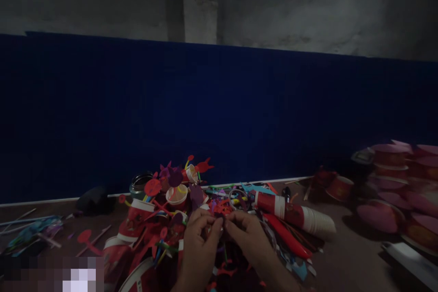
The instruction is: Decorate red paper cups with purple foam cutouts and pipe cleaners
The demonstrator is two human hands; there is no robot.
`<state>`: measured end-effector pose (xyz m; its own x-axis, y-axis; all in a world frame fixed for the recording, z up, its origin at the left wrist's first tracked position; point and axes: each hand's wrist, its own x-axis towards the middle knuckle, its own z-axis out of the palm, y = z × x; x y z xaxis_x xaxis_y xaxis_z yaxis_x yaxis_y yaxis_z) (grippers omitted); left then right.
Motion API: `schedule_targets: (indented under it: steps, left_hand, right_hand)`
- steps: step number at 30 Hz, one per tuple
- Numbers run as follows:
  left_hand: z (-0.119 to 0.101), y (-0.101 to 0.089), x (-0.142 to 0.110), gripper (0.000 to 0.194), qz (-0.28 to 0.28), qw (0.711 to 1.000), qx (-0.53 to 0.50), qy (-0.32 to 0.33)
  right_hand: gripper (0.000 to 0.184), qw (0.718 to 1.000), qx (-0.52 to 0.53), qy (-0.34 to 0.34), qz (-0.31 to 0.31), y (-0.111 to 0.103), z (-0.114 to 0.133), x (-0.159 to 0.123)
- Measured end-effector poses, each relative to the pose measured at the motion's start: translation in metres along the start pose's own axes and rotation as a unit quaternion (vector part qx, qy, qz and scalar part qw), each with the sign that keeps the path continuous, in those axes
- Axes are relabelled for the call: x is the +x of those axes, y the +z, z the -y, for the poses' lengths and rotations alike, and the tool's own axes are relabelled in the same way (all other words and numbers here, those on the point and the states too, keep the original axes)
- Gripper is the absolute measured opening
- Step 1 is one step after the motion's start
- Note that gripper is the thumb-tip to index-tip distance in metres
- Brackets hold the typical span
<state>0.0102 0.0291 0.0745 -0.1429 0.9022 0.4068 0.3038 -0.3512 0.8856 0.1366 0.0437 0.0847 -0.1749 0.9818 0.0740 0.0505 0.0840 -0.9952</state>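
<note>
Side by side at the lower middle, my left hand (201,242) and my right hand (248,237) meet at the fingertips. Both pinch a small dark paper piece (220,215), mostly hidden by the fingers; its exact shape cannot be made out. Around and below them lies a heap of cut coloured paper, with red, purple, blue and green bits. Left of my hands are red paper cups (142,207) with coloured paper shapes attached. Close to my right hand lies a stack of nested red-and-white paper cups (310,220) on its side, beside a long red object (289,237).
At the far right stand piled red tubs (390,157) with pink tops, blurred. A glass jar (141,182) is at the back left. Paper strips (37,232) lie on the left. A blue panel (219,109) rises behind the table. A white flat object (414,262) lies lower right.
</note>
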Motion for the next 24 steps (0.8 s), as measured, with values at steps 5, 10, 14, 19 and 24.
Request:
schedule_targets:
  steps: [5,10,14,19,24]
  left_hand:
    - [-0.003,0.000,0.001,0.026,0.009,1.000,-0.019,-0.023]
    - [-0.006,-0.003,0.006,0.028,0.015,0.991,-0.092,-0.092]
    - [-0.002,-0.006,0.010,0.029,0.011,0.984,-0.101,-0.148]
    - [0.004,-0.006,0.009,0.025,0.080,0.992,0.020,-0.096]
    - [0.003,-0.006,0.006,0.020,0.120,0.968,0.220,-0.014]
  right_hand:
    - [0.022,1.000,-0.014,-0.002,-0.014,0.001,-0.002,0.001]
    - [0.022,0.998,-0.059,-0.015,-0.019,-0.002,0.000,0.006]
    - [0.024,0.958,-0.282,-0.031,-0.050,-0.016,0.002,0.011]
    - [0.020,0.849,-0.528,0.006,-0.028,-0.036,-0.005,0.016]
    - [0.037,0.919,-0.389,-0.062,0.014,-0.029,-0.004,0.014]
